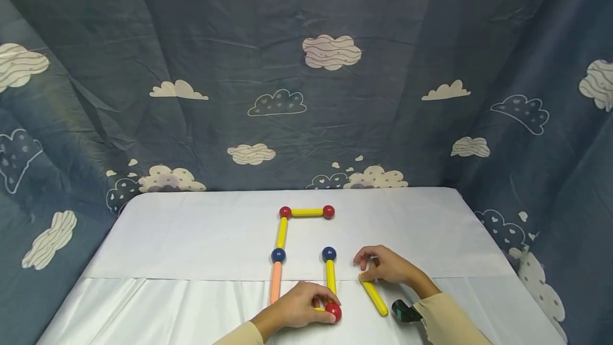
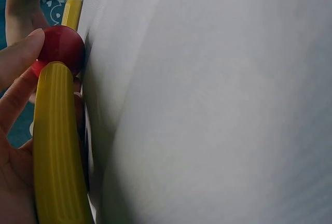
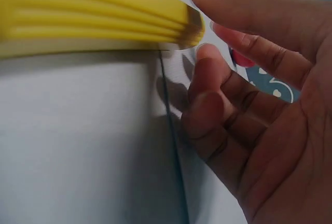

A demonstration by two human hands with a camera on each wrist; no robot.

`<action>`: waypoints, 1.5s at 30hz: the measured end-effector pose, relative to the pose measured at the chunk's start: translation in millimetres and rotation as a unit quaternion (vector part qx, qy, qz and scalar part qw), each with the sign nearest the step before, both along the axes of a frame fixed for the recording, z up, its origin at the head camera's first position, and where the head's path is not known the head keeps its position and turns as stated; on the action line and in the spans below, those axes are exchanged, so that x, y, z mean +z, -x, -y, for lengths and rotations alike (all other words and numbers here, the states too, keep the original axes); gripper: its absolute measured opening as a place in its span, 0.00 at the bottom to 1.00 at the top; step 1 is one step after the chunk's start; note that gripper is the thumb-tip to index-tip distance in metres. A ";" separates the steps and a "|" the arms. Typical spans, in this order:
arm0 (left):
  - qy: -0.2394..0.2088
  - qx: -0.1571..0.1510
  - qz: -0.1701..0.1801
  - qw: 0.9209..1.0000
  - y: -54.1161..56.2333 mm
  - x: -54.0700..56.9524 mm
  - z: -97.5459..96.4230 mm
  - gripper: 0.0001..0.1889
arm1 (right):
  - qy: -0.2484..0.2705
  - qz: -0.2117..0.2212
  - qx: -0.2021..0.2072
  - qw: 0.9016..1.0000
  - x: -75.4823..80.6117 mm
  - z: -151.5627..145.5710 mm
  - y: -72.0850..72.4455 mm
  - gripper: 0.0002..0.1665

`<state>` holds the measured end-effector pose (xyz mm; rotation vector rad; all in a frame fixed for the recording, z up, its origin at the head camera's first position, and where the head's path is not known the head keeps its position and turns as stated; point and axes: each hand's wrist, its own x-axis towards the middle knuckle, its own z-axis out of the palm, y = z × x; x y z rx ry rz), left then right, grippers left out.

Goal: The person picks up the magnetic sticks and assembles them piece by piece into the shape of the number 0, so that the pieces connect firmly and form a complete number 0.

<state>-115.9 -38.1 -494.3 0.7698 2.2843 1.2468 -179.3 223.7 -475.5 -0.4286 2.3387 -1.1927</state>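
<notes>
My left hand [image 1: 304, 304] pinches a red ball [image 1: 333, 312] between thumb and fingers, low in the head view. A yellow ribbed rod [image 2: 58, 146] meets that ball in the left wrist view, mostly hidden by the hand from above. Another yellow rod [image 1: 331, 276] runs from the ball back to a blue ball [image 1: 329, 253]. To the right, my right hand [image 1: 390, 266] hovers with parted fingers at the far end of a separate yellow rod [image 1: 374, 298]. The thumb is close to that end; whether it touches I cannot tell.
Behind, a yellow rod [image 1: 307, 212] joins two red balls. From the left one [image 1: 285, 212], a yellow rod [image 1: 282, 233], blue ball [image 1: 278, 255] and salmon rod [image 1: 275, 282] run forward. A white cloth covers the table [image 1: 182, 244]; a cloud-patterned curtain [image 1: 215, 57] hangs behind.
</notes>
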 end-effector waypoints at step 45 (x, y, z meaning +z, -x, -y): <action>-0.011 -0.013 0.022 1.000 2.9 -0.9 0.1 0.09 | 0.111 0.075 -0.289 0.948 -9.0 62.9 81.4 0.24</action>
